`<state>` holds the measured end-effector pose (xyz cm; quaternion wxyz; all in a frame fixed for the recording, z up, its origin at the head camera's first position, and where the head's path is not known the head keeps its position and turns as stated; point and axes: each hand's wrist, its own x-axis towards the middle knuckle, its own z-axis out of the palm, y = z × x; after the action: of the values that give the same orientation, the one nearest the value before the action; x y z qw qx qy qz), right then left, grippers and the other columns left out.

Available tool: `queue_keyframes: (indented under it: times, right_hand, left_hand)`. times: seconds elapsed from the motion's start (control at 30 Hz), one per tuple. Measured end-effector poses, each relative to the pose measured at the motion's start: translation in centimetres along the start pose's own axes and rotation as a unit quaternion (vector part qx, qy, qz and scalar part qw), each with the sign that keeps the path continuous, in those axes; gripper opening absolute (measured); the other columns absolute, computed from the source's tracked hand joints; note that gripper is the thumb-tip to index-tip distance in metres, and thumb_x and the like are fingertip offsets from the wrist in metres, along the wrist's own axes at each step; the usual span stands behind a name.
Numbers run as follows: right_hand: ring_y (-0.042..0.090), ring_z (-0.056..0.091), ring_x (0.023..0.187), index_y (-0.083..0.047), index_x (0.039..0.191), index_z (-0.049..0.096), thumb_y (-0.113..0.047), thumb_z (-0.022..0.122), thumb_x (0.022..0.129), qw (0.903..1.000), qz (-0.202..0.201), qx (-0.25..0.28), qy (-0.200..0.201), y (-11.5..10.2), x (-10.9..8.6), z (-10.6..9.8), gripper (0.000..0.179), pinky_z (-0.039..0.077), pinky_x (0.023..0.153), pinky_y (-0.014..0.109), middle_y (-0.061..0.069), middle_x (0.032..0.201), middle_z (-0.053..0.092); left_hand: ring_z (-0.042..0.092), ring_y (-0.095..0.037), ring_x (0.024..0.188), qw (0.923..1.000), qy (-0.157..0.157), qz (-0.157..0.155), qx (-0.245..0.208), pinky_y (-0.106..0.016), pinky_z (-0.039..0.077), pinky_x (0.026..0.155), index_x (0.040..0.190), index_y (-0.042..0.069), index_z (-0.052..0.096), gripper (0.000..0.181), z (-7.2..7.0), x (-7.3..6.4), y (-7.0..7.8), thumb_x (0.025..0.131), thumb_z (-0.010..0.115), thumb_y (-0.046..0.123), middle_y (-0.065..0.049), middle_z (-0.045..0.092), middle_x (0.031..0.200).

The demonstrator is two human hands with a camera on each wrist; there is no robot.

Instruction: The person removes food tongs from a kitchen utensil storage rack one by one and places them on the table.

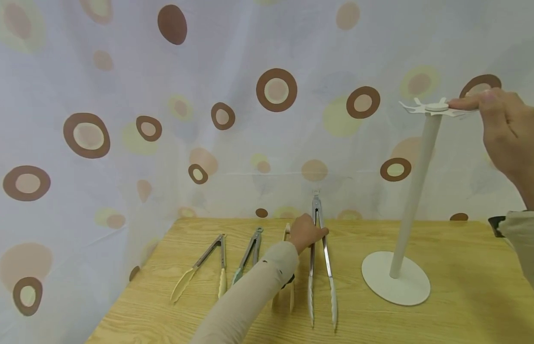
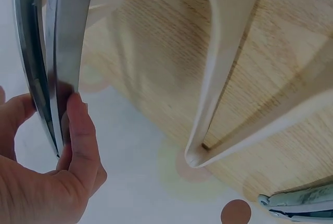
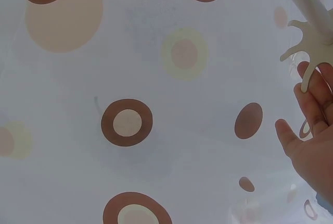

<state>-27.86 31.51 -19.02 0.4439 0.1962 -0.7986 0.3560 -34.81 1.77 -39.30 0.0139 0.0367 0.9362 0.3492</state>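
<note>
My left hand (image 1: 307,232) grips long metal tongs (image 1: 327,258) with pale tips near their hinge end. Up close in the left wrist view, the thumb and fingers pinch the steel arms of these tongs (image 2: 70,31). Beside that hand lie beige tongs (image 2: 221,52), partly covered by the sleeve in the head view. At the right stands a white hook stand (image 1: 415,191) with a round base. The fingers of my right hand (image 1: 514,134) are stretched out and touch its hooked top (image 3: 312,39).
Farther left on the wooden table (image 1: 137,310) lie yellow-tipped tongs (image 1: 201,260) and green-tipped tongs (image 1: 252,248), the latter partly behind the left sleeve. A sheet with brown rings and ovals (image 1: 249,48) hangs behind and to the left of the table.
</note>
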Motion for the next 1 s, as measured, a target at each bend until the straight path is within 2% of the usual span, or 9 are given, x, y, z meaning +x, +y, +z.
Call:
queue_keyframes:
  times: [0.1,0.27,0.5,0.73,0.9,1.0]
  right_hand:
    - [-0.009,0.038,0.119,0.006,0.116,0.063,-0.021,0.029,0.106,1.0000,-0.008,0.003,0.003,0.0,0.0,0.1,0.045,0.019,0.114,0.031,-0.033,0.108,0.047]
    - [-0.010,0.040,0.117,0.006,0.115,0.064,-0.021,0.029,0.106,0.9999,-0.012,0.008,0.006,0.0,0.1,0.1,0.045,0.021,0.110,0.022,-0.033,0.107,0.048]
    - [-0.007,0.043,0.110,0.008,0.113,0.064,-0.019,0.029,0.106,0.9996,-0.021,0.019,-0.002,0.0,0.2,0.2,0.045,0.024,0.103,0.017,-0.031,0.105,0.049]
    - [-0.001,0.036,0.120,0.006,0.119,0.062,-0.023,0.027,0.107,0.9997,0.013,0.006,-0.020,-0.2,0.1,0.0,0.047,0.013,0.115,0.044,-0.029,0.112,0.046]
    - [0.000,0.037,0.120,0.005,0.119,0.062,-0.023,0.027,0.107,0.9997,0.014,0.003,-0.021,-0.2,0.1,0.0,0.047,0.013,0.115,0.045,-0.031,0.109,0.045]
    - [-0.003,0.038,0.117,0.005,0.118,0.063,-0.022,0.027,0.107,0.9998,0.007,0.006,-0.015,-0.1,0.0,-0.1,0.046,0.016,0.115,0.038,-0.031,0.107,0.045]
  left_hand:
    - [0.052,-0.015,0.044,0.9999,-0.005,0.001,0.014,-0.024,0.040,0.041,0.072,0.008,0.051,0.034,0.2,-0.1,0.0,0.087,0.071,0.030,-0.003,0.051,0.056]
    - [0.049,-0.014,0.039,0.9995,-0.015,0.011,0.026,-0.024,0.036,0.038,0.051,0.012,0.045,0.047,0.4,-0.4,0.0,0.088,0.071,0.027,-0.001,0.046,0.043]
    - [0.040,-0.011,0.036,0.9969,-0.025,0.027,0.070,-0.023,0.033,0.036,0.047,0.014,0.043,0.052,1.5,-0.4,-0.6,0.089,0.070,0.029,0.001,0.041,0.040]
    - [0.035,-0.009,0.038,0.9919,-0.019,0.034,0.121,-0.023,0.031,0.038,0.049,0.014,0.044,0.050,2.8,0.0,-1.2,0.088,0.071,0.031,0.004,0.037,0.042]
    - [0.034,-0.008,0.040,0.9896,-0.013,0.039,0.138,-0.022,0.030,0.038,0.050,0.014,0.044,0.049,3.1,-0.2,-0.8,0.087,0.072,0.030,0.004,0.036,0.045]
    - [0.032,-0.008,0.040,0.9896,-0.017,0.034,0.139,-0.022,0.029,0.038,0.049,0.014,0.042,0.051,3.2,-0.4,-0.6,0.087,0.072,0.030,0.005,0.035,0.044]
